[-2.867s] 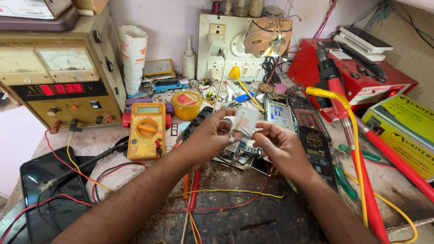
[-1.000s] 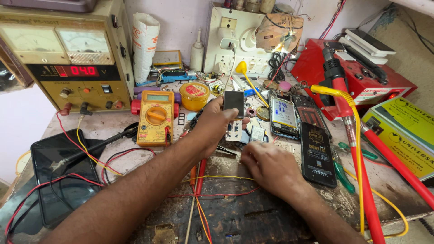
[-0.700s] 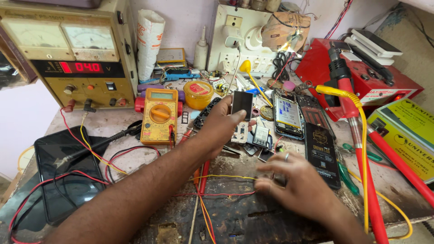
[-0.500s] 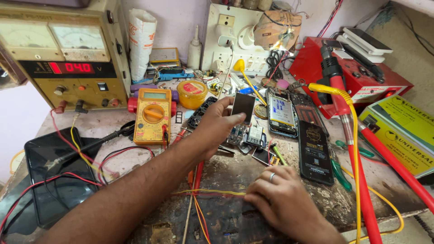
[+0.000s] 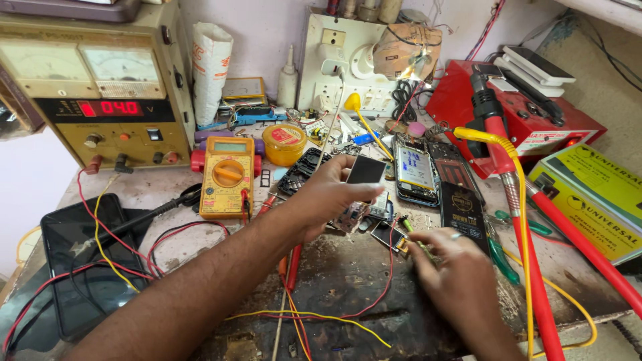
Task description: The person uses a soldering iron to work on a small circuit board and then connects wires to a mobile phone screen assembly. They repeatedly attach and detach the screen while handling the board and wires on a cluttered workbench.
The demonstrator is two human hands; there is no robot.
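Holding a small dark rectangular phone part (image 5: pixel 366 170) between thumb and fingers, the left hand (image 5: pixel 331 197) hovers above the centre of the cluttered desk (image 5: pixel 348 281), its fingers curled closed around the part's lower edge. The part stands tilted upright, just left of an opened phone (image 5: pixel 414 168) lying face up, and directly above a small circuit board (image 5: pixel 353 215) near the same hand. The right hand (image 5: pixel 455 274) rests low on the desk, fingers bent down onto a small component (image 5: pixel 401 241); whether it pinches that piece or merely touches it cannot be told, since the fingertips hide the contact. A black phone back cover (image 5: pixel 461 207) lies just beyond the right hand. To the left stand a yellow multimeter (image 5: pixel 227 175) and, behind it, a bench power supply (image 5: pixel 93 87) with a lit red display. Red and yellow wires (image 5: pixel 314 314) trail across the desk's near edge. A red-handled soldering tool (image 5: pixel 528 254) crosses the right side.
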